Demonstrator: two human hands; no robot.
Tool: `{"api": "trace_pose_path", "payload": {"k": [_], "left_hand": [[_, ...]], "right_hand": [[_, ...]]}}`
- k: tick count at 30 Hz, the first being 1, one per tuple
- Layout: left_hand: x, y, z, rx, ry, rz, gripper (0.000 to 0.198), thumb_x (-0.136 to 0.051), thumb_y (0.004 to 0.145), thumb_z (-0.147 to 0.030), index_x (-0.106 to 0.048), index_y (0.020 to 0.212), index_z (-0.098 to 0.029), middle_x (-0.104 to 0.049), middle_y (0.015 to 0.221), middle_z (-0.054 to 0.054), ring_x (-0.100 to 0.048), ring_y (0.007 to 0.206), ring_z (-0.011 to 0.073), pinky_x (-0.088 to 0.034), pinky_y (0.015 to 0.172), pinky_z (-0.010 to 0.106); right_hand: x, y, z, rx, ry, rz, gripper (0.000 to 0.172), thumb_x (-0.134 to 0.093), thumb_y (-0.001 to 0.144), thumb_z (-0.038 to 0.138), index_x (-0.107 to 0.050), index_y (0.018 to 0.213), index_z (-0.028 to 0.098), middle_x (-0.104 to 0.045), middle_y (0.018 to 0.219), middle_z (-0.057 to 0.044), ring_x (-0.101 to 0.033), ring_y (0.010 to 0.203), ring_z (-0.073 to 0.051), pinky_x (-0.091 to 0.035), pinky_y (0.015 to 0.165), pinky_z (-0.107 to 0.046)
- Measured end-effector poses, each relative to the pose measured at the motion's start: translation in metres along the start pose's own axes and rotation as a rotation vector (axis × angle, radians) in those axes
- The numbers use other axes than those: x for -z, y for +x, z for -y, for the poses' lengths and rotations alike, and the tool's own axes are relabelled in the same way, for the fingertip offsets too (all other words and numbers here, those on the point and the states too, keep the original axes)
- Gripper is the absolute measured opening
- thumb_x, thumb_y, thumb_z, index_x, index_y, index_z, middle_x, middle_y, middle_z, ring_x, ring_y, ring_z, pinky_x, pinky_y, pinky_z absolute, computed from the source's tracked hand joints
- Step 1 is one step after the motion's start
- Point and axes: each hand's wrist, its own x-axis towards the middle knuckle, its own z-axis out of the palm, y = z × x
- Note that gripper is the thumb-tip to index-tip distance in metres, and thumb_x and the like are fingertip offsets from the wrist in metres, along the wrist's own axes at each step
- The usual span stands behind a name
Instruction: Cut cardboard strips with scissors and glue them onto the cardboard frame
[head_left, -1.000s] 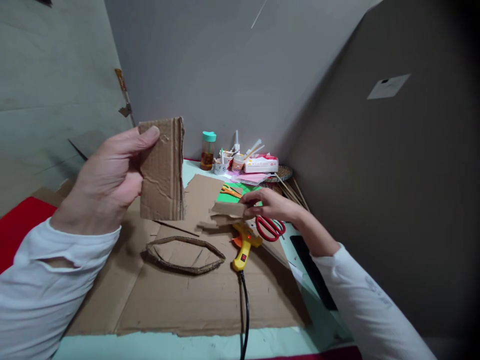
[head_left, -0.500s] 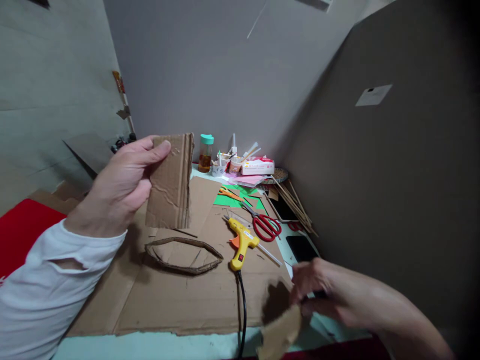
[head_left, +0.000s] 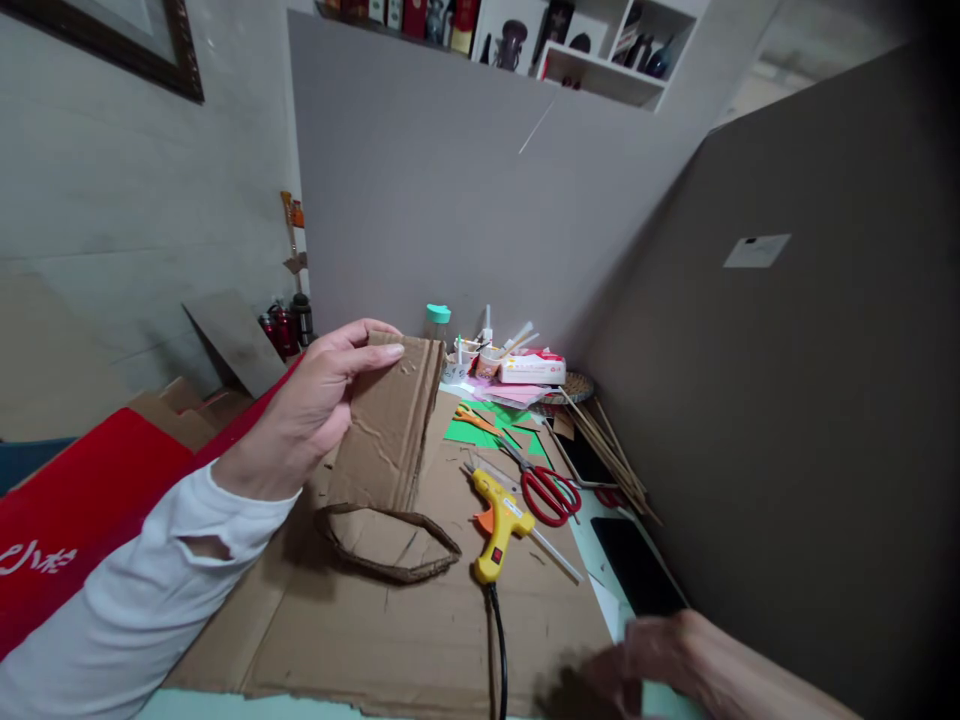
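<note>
My left hand (head_left: pixel 315 410) grips a rectangular piece of corrugated cardboard (head_left: pixel 386 430) and holds it upright above a large cardboard sheet (head_left: pixel 390 630). Just below that piece lies a closed loop of cardboard strip (head_left: pixel 386 540). My right hand (head_left: pixel 675 665) is low at the bottom right edge, blurred by motion, and its fingers cannot be made out. A yellow glue gun (head_left: pixel 499 525) with a black cord lies on the sheet to the right of the loop.
Red scissors (head_left: pixel 551 495) and orange scissors (head_left: pixel 472 415) lie by green paper (head_left: pixel 480 432). Wooden sticks (head_left: pixel 611 455) and a dark phone (head_left: pixel 637 575) sit at right. Cups, a bottle (head_left: pixel 437 325) and a box stand at the back. Grey boards wall the desk; a red board (head_left: pixel 82 510) stands at the left.
My right hand pulled back from the middle of the desk to the bottom right with a cardboard scrap, which no longer shows. The view tilted up; the left hand's cardboard sits lower in view.
</note>
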Motion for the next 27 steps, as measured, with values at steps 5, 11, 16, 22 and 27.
{"api": "trace_pose_path", "payload": {"k": [5,11,16,22,27], "left_hand": [[-0.001,-0.002,0.009,-0.028,0.031,0.012,0.016,-0.081,0.062,-0.016,-0.071,0.074,-0.019,-0.063,0.069,-0.003,-0.054,0.061,0.0107,-0.039,0.052,0.019],[-0.003,-0.003,0.016,-0.062,0.072,0.068,0.014,-0.079,0.069,-0.018,-0.067,0.076,-0.019,-0.060,0.069,-0.005,-0.051,0.060,0.0091,-0.038,0.052,0.018],[-0.013,-0.010,0.030,0.022,0.078,0.196,0.026,-0.084,0.070,-0.024,-0.069,0.090,-0.019,-0.073,0.081,0.000,-0.066,0.071,0.0160,-0.052,0.064,0.025],[-0.026,-0.021,0.046,0.152,0.055,0.287,0.043,-0.088,0.068,-0.028,-0.074,0.107,-0.016,-0.081,0.102,0.008,-0.075,0.096,0.0299,-0.061,0.079,0.034],[-0.028,-0.020,0.041,0.175,0.036,0.146,0.048,-0.090,0.063,-0.021,-0.074,0.109,-0.020,-0.082,0.101,0.006,-0.076,0.097,0.0314,-0.064,0.066,0.031]], "right_hand": [[-0.001,0.062,0.054,0.115,0.143,-0.278,0.038,-0.069,0.090,0.055,-0.072,0.122,0.034,-0.078,0.110,-0.006,-0.072,0.100,-0.029,-0.055,0.089,-0.041],[-0.020,0.135,0.076,0.233,0.576,-0.360,0.032,-0.062,0.095,0.050,-0.056,0.083,0.022,-0.066,0.072,0.000,-0.070,0.065,-0.018,-0.054,0.057,-0.027],[-0.023,0.150,0.080,0.226,0.621,-0.435,0.032,-0.051,0.099,0.047,-0.044,0.079,0.023,-0.066,0.060,0.001,-0.068,0.051,-0.015,-0.053,0.051,-0.024],[0.012,0.133,0.059,0.123,0.347,-0.661,0.038,-0.029,0.106,0.051,-0.050,0.094,0.021,-0.067,0.086,-0.003,-0.072,0.065,-0.015,-0.057,0.059,-0.026],[0.032,0.105,0.011,-0.203,-0.130,-0.634,0.019,-0.059,0.102,0.033,-0.065,0.108,0.015,-0.070,0.101,-0.005,-0.070,0.087,-0.020,-0.058,0.080,-0.039]]}}
